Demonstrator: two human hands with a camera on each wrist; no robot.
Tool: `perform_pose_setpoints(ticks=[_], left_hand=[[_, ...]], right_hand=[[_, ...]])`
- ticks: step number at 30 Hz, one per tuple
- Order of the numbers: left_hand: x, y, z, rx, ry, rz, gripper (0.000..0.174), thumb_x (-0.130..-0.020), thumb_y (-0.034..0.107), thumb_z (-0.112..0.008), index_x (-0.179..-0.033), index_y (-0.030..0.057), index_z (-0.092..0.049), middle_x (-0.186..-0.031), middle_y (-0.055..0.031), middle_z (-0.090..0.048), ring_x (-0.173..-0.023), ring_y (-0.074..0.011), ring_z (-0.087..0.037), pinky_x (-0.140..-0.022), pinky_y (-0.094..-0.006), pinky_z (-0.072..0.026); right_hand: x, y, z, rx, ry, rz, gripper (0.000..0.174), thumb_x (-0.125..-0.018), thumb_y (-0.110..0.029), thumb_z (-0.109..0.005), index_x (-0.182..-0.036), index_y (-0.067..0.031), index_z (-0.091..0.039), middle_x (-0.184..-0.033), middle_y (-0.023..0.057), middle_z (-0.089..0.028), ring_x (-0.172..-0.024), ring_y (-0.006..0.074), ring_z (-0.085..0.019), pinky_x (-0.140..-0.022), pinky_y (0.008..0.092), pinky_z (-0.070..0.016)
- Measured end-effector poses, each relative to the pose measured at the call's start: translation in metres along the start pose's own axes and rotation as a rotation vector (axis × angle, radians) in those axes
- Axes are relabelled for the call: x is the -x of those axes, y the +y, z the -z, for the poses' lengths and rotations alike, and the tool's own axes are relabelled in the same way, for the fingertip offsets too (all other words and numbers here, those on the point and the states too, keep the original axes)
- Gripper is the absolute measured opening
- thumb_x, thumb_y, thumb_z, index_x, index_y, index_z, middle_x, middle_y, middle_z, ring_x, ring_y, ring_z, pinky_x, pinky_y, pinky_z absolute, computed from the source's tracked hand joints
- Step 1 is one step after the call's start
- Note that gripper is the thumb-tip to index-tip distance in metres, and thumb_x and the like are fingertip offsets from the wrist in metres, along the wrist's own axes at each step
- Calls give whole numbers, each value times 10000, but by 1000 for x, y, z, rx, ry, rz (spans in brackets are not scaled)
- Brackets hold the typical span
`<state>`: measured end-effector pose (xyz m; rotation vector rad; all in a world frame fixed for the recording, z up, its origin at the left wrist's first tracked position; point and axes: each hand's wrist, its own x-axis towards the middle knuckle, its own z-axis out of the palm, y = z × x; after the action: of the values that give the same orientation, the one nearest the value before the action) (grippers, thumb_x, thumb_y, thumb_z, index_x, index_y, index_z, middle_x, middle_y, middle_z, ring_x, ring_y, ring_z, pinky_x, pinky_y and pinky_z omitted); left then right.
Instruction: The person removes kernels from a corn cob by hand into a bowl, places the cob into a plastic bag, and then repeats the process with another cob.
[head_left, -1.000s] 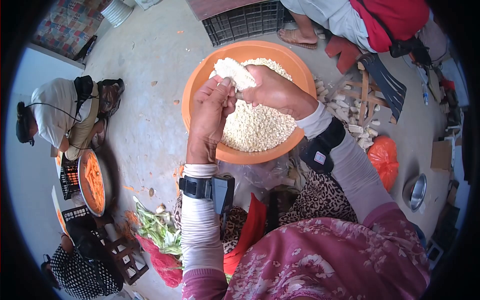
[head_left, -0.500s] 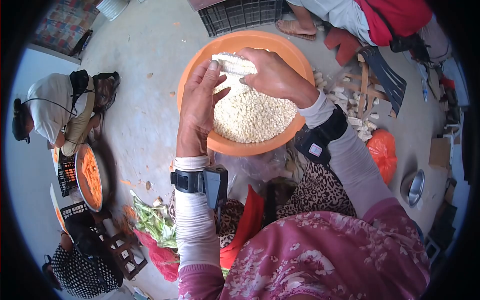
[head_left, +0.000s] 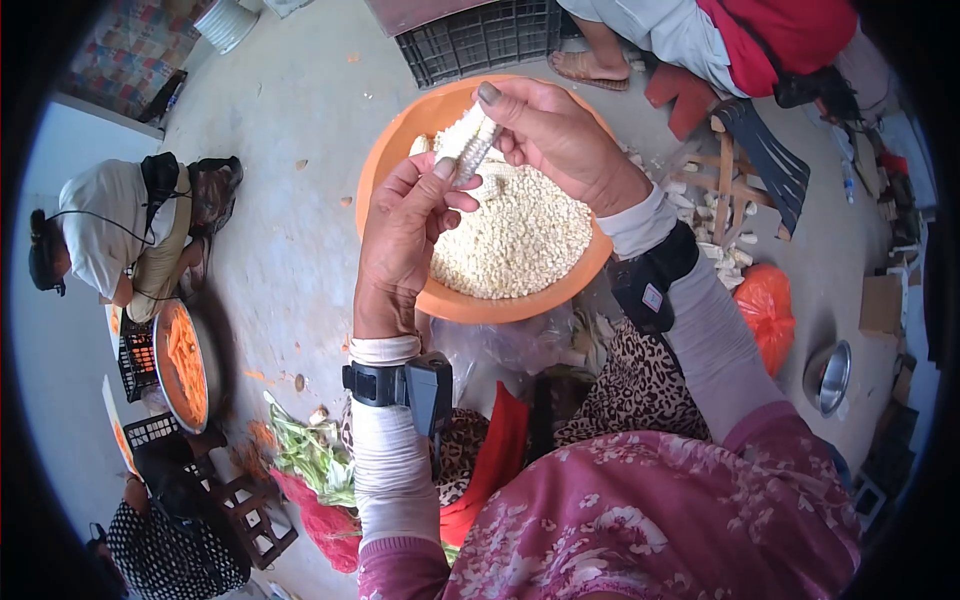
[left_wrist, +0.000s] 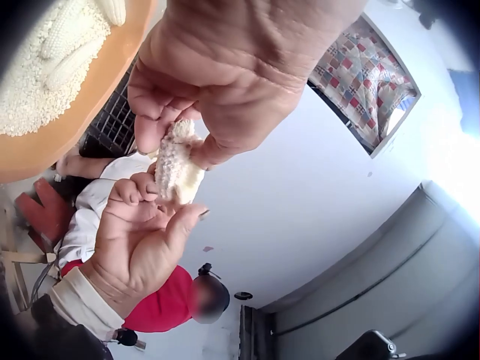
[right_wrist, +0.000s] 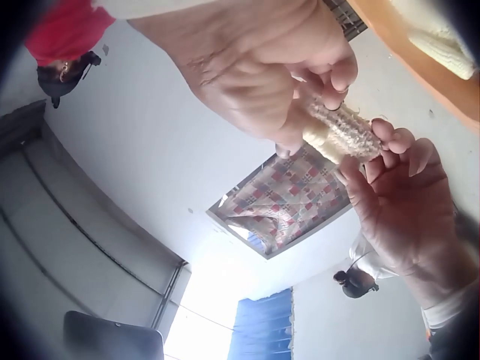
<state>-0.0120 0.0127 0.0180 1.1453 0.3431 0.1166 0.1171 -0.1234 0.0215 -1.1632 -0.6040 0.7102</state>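
Observation:
A whitish corn cob [head_left: 470,145], partly bare of kernels, is held tilted over an orange basin [head_left: 520,308] of loose kernels [head_left: 520,235]. My left hand [head_left: 400,230] pinches its lower end between thumb and fingers. My right hand [head_left: 560,140] grips the upper end, thumb along the top. In the left wrist view the cob [left_wrist: 178,165] shows rows of empty sockets and a strip of kernels, between the left hand [left_wrist: 232,75] and right hand [left_wrist: 139,244]. The right wrist view shows the same cob [right_wrist: 349,131] between both hands. Other cobs [left_wrist: 71,34] lie on the kernels.
Bare cobs [head_left: 735,255] lie on the floor right of the basin by a wooden stool [head_left: 728,190]. A black crate [head_left: 480,45] stands behind. A red bag [head_left: 765,315] and metal bowl [head_left: 830,378] are at right. People sit left and upper right, near a pan of orange strips [head_left: 185,365].
The cob has turned from nearly level to a steeper slant. My right hand has shifted its grip to the upper end, and my left fingers have closed in on the lower end.

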Motion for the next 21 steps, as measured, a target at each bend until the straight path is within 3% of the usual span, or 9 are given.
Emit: perform_pose_setpoints(ticks=[3, 6, 11, 15, 21], left_hand=[[1, -5, -4, -3, -53, -3, 284, -935, 259, -501, -1063, 8, -539, -909, -129, -658, -714, -120, -610, -623, -213, -449], [2, -6, -8, 26, -81, 3, 368, -960, 345, -434, -1046, 7, -552, -888, -119, -655, -688, -110, -598, -599, -205, -452], [5, -6, -17, -1, 24, 49, 513, -925, 513, -416, -1037, 37, -573, -754, -55, -624, -576, -67, -539, -537, -178, -419], [8, -5, -19, -50, 40, 74, 515, -898, 534, -463, -1002, 46, -590, -724, -38, -612, -550, -55, -515, -516, -171, -402], [6, -10, -25, -218, 46, 17, 358, -876, 405, -589, -918, 49, -605, -671, 6, -557, -550, -39, -478, -500, -179, -382]], right_hand=[[2, 0, -2, -10, 76, 5, 426, -889, -412, -560, -936, 12, -559, -712, -15, -493, -614, 33, -420, -517, 172, -340], [0, 1, 0, 29, 66, -47, 360, -922, -381, -511, -981, -31, -573, -761, -34, -508, -646, 18, -443, -553, 166, -353], [5, 0, -13, 138, 123, 8, 445, -910, -445, -490, -856, -9, -561, -680, -10, -476, -615, 49, -417, -528, 209, -344], [7, 1, -14, 271, 126, 49, 487, -904, -462, -489, -830, 16, -547, -662, 1, -457, -622, 70, -425, -528, 237, -350], [8, 1, -19, 352, 176, 35, 522, -892, -473, -497, -828, 43, -549, -680, 57, -524, -656, 117, -484, -569, 285, -402]])
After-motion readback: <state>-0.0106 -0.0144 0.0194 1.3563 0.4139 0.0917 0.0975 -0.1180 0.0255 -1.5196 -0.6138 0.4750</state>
